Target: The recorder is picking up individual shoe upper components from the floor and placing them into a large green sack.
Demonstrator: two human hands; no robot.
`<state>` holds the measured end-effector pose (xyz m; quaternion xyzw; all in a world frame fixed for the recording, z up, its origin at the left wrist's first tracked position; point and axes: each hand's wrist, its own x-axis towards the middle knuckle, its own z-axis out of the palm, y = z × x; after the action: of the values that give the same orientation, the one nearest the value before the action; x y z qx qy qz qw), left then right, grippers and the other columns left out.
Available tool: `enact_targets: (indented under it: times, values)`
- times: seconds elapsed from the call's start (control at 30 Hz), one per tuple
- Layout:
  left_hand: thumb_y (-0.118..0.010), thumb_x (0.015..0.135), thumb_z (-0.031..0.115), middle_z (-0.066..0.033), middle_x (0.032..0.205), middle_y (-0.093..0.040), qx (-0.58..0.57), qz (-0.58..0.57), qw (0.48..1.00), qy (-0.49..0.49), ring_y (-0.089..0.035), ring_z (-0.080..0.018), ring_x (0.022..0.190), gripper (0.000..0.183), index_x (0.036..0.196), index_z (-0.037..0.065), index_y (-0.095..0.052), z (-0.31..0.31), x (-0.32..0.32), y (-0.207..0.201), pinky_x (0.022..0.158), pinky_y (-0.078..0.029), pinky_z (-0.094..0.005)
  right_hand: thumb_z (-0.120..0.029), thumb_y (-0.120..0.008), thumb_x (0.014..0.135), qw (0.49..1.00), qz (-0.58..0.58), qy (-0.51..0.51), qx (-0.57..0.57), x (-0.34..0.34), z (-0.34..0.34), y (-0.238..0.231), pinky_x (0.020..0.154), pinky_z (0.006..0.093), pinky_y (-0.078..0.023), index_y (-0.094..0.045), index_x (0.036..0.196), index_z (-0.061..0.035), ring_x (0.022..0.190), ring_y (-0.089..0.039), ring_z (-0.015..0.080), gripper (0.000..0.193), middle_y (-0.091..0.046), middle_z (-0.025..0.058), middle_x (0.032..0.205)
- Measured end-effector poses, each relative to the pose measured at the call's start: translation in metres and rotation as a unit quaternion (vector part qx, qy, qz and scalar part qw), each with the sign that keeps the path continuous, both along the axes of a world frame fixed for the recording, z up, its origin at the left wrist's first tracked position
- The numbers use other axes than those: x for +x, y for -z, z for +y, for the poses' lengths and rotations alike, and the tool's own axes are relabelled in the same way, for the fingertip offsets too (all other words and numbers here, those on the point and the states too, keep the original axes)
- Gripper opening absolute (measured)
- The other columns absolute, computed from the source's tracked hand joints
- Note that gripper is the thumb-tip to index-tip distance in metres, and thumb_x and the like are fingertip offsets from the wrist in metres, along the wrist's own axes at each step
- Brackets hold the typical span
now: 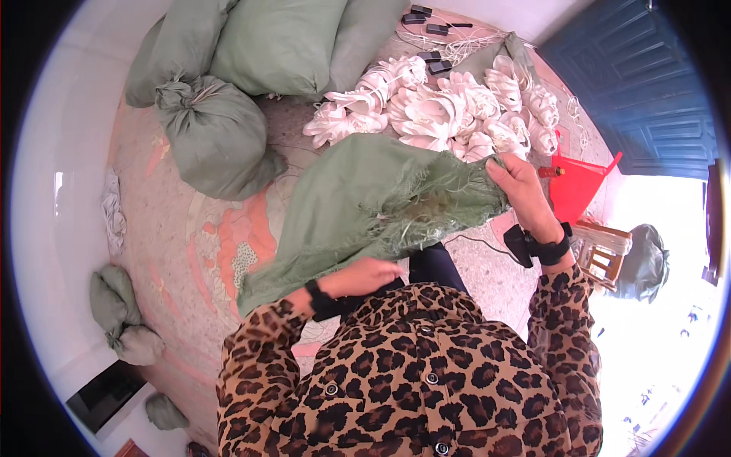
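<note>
A large green woven sack [350, 183] with a frayed, shredded edge hangs stretched out in front of me. My right hand [519, 183] is closed on its upper right corner, with the thumb on top of the cloth. By the sack's lower edge is my left hand [367, 276], its fingertips pointing right. The left fingers are blurred, and whether they grip the cloth cannot be told. Loose threads fill the fold of the sack between both hands.
Behind the sack lie bundled white cords [434, 107] and several black adapters [438, 29]. Stuffed green sacks [278, 46] lean at the back left. At right are a red dustpan [579, 186], a small wooden chair [605, 255] and a blue door [632, 84].
</note>
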<state>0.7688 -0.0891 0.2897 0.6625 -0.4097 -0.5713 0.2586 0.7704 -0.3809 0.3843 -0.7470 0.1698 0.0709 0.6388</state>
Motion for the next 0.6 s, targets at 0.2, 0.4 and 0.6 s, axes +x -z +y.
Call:
enact_targets:
  times: [0.2,0.4,0.6]
  values:
    - [-0.059,0.071,0.02,-0.0143,0.096,-0.053,-0.089,-0.379,0.828,-0.402,-0.049,-0.0278,0.089,0.037,0.102,0.001,-0.048,0.017,0.03,0.003,0.073,-0.042,-0.0371,-0.021,-0.05,0.083,0.999,0.002,-0.02,0.036,0.0,0.0,-0.003,0.051,0.0187,-0.031,-0.051,0.074,0.0007,0.059,-0.035,0.0017,0.023,-0.042,-0.0068,0.063]
    - [-0.059,0.072,0.025,-0.0121,0.078,-0.053,-0.013,-0.444,0.85,-0.283,-0.05,-0.0227,0.077,0.032,0.09,0.0,-0.05,-0.024,0.044,0.063,0.068,-0.04,-0.0333,-0.021,-0.053,0.08,0.994,0.031,-0.085,-0.064,-0.004,-0.005,-0.004,0.052,0.0186,-0.033,-0.052,0.073,0.0009,0.06,-0.039,0.0022,0.023,-0.043,-0.0055,0.061]
    - [-0.058,0.076,0.021,0.0053,0.069,-0.048,-0.045,0.054,0.867,-0.494,-0.04,-0.004,0.059,0.022,0.08,0.0,-0.055,0.018,0.116,0.015,0.053,-0.035,-0.0217,-0.014,-0.061,0.07,0.92,0.028,-0.033,-0.39,0.001,-0.036,-0.011,0.057,0.027,-0.041,-0.053,0.076,-0.0009,0.064,-0.051,0.0189,0.016,-0.053,0.0091,0.068]
